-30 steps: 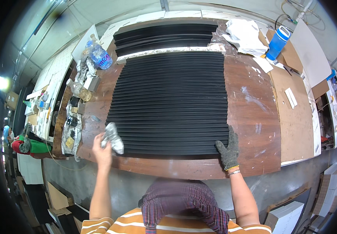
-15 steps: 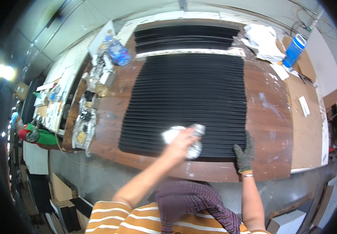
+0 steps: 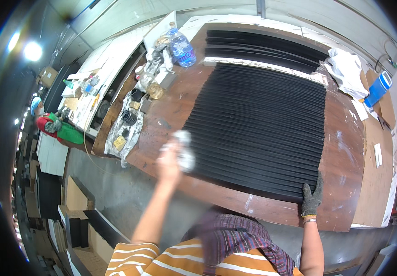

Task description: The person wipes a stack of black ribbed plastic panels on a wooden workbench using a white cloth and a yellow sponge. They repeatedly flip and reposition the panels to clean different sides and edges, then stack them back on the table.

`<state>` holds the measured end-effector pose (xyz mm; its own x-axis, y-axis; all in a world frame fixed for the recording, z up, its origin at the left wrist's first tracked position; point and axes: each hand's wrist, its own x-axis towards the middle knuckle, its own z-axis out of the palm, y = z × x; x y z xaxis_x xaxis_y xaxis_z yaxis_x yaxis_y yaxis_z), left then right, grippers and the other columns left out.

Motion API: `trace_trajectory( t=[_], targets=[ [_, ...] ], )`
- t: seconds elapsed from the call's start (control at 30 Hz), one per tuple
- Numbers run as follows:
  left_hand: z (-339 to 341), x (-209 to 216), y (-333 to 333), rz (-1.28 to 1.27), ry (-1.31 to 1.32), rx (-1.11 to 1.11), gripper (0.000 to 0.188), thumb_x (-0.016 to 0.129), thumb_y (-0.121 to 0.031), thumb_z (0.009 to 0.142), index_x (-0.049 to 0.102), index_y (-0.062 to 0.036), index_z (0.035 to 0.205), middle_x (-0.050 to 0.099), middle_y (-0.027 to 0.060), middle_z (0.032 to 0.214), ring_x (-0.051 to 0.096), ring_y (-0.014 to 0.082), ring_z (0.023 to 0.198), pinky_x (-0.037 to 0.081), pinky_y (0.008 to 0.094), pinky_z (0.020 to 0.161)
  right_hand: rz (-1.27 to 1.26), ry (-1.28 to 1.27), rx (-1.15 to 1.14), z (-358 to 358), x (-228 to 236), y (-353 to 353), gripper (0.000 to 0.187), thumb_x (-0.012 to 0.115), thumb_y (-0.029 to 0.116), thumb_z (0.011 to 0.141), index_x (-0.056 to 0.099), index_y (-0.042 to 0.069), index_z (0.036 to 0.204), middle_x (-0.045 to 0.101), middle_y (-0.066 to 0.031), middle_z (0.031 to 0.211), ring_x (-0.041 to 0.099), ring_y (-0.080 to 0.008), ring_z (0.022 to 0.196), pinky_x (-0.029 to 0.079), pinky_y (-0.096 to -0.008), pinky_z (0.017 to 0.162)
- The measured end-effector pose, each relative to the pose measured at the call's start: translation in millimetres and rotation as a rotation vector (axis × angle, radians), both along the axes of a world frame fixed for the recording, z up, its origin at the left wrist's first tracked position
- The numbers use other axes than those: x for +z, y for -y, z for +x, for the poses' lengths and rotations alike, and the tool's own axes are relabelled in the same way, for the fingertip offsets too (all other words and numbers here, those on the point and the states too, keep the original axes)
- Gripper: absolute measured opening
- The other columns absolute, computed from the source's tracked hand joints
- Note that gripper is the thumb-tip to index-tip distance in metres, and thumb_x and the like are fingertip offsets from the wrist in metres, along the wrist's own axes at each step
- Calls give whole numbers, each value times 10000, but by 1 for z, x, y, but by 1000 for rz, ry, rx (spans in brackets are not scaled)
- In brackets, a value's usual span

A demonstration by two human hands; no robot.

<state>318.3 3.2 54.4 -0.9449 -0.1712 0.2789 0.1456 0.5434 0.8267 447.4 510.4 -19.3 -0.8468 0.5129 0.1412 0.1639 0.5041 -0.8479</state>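
Many narrow black strips [image 3: 258,129] lie side by side on the brown table [image 3: 161,99], forming a wide ribbed sheet. My bare left hand [image 3: 168,162], blurred by motion, is closed on a crumpled white cloth [image 3: 186,154] at the near left ends of the strips. Wearing a dark grey knitted glove, my right hand [image 3: 312,198] rests at the near right corner. Its thumb is spread from the fingers, which lie along the strip ends. A white bar [image 3: 262,68] crosses beyond the sheet, and a second group of black strips [image 3: 262,48] lies behind it.
At the left stand a large clear bottle [image 3: 182,48] and a plastic-covered tray [image 3: 124,131] with sponges. A white cloth bundle [image 3: 345,71] and a blue bottle [image 3: 378,89] are at the far right, beside cardboard [image 3: 375,184]. A co-worker [image 3: 60,126] is at the far left.
My left hand has swept leftward with the white cloth, from the near middle of the strips to their left ends. The view has turned left; my right hand keeps to the near right corner.
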Motion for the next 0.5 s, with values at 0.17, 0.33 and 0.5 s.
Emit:
trace_trajectory(
  t=[0.17,0.33,0.5],
  targets=[
    [33,-26,-55,-158,99,-534,342,627,-256,1022,675,-31,1274,692,123,1254,637,256,1204,499,370,1030,24,16,18,0,5,0,745,738,86,837,442,2,1516,467,-159,1561,408,-314,1448,265,-420,1230],
    [-10,27,113,-220,311,314,225,566,-114,1011,744,-7,1095,739,80,925,702,140,844,564,300,762,32,9,7,0,5,2,733,739,114,849,447,-2,1512,476,-156,1556,422,-312,1441,280,-416,1223],
    [-12,10,-19,219,229,-11,230,565,-148,1044,732,-57,1174,740,118,1089,678,183,976,542,354,912,24,14,-7,-1,7,4,731,744,112,851,450,-2,1510,479,-159,1554,421,-310,1443,286,-415,1220]
  ],
)
